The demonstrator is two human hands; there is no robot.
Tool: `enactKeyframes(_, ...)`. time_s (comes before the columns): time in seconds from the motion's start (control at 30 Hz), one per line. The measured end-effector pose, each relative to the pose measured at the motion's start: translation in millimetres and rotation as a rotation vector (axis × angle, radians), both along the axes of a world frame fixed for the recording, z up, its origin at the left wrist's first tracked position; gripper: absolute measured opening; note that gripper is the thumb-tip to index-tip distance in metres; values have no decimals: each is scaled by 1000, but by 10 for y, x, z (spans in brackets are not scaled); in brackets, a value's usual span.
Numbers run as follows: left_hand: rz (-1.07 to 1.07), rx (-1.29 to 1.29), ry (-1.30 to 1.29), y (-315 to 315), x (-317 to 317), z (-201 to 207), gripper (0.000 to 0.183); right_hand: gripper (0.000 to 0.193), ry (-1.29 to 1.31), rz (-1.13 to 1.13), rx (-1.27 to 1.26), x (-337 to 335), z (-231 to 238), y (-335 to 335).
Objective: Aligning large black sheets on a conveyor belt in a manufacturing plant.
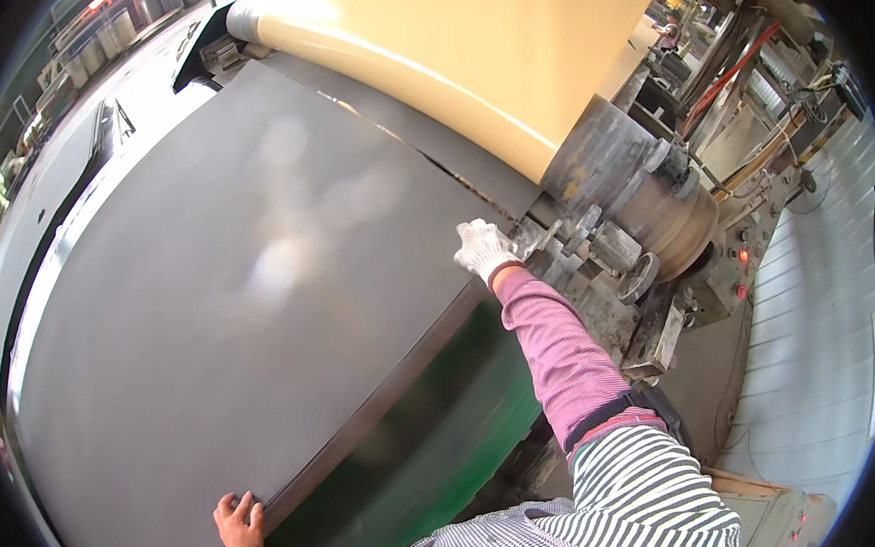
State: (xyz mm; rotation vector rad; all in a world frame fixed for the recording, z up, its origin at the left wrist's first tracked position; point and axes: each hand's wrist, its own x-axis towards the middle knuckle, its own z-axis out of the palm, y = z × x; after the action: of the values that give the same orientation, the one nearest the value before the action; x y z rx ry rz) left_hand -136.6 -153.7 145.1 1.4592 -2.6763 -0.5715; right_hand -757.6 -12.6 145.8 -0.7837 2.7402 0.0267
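My bare left hand [240, 531] rests at the near edge of a broad dark grey surface [214, 387], fingers slightly bent and apart, with nothing visible in them. Further off, my right hand [483, 248] wears a white knitted glove and is closed at the right edge of that surface. The fingers' inner side is hidden, so what they hold, if anything, does not show. Just beyond the glove a narrow gap [421, 159] crosses the grey surface. Past it, a wide yellow sheet [464, 51] runs over a roller [610, 153], close to metal fittings [611, 248].
Machine framework with a control panel [743, 265] and red lights stands at the right, before a pale corrugated wall [809, 281]. Under the near edge is a green panel [476, 412]. Several cylindrical rolls [93, 49] stand at the far left.
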Motion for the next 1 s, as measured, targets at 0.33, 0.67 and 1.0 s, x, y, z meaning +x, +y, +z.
enactKeyframes(0.33,-330,-226,14,131,-1286,-361,43,31,50,281,-282,246,30,66)
enactKeyframes(0.67,504,-339,-161,-224,928,-381,77,32,-345,190,-820,2251,802,1007)
enactKeyframes(1.0,76,-318,41,67,240,-523,87,37,-339,67,-32,3137,298,3033)
